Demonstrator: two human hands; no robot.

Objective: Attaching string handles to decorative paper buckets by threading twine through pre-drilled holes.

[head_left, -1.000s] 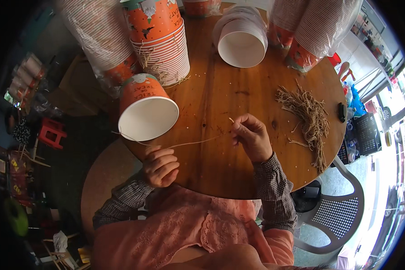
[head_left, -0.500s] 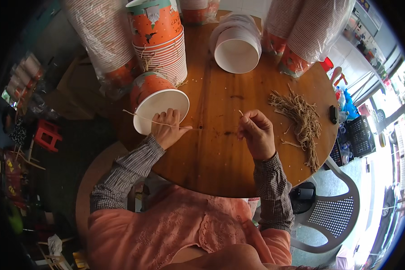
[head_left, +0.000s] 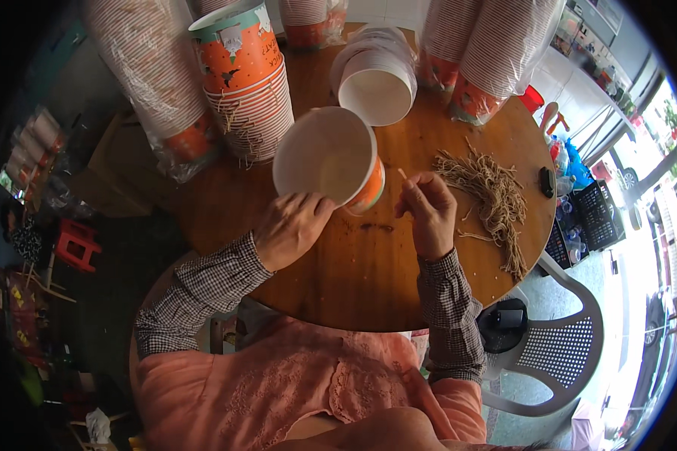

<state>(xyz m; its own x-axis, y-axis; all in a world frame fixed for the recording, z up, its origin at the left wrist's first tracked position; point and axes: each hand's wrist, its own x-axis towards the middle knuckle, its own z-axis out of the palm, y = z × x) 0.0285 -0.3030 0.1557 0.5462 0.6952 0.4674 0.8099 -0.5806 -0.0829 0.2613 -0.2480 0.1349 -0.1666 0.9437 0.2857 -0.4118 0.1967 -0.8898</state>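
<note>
Paper bucket (head_left: 323, 154) tilted at the left hand (head_left: 292, 231), pale thin piece (head_left: 403, 174) pinched in the right hand (head_left: 431, 214)

Nearest, a pink garment (head_left: 271, 383) fills the lower edge, with a checked left sleeve (head_left: 207, 289) and right sleeve (head_left: 451, 316) reaching forward over the round wooden table (head_left: 338, 293). The left hand, back upward, has its fingers closed on the near rim of the paper bucket. The bucket is tipped so that its white mouth faces the person; a strip of its orange side shows at the right, and whether its base touches the table I cannot tell. The right hand stands just beside it, apart from it, thumb and forefinger drawn together on the pale thin piece, whose end juts above the fingertips.

To the right of that hand lies a loose pile of tan twine (head_left: 496, 207), with a small black object (head_left: 547, 182) near the table's edge. A grey chair (head_left: 560, 353) stands beyond the edge at the right.

Farther off, behind the tilted bucket, a white bucket (head_left: 376, 96) in clear wrap lies with its mouth toward the person. To its left rises a stack of orange buckets (head_left: 244, 75), strands hanging at the rims. Plastic-wrapped stacks stand outermost, one on the left (head_left: 147, 75), others on the right (head_left: 496, 64).
</note>
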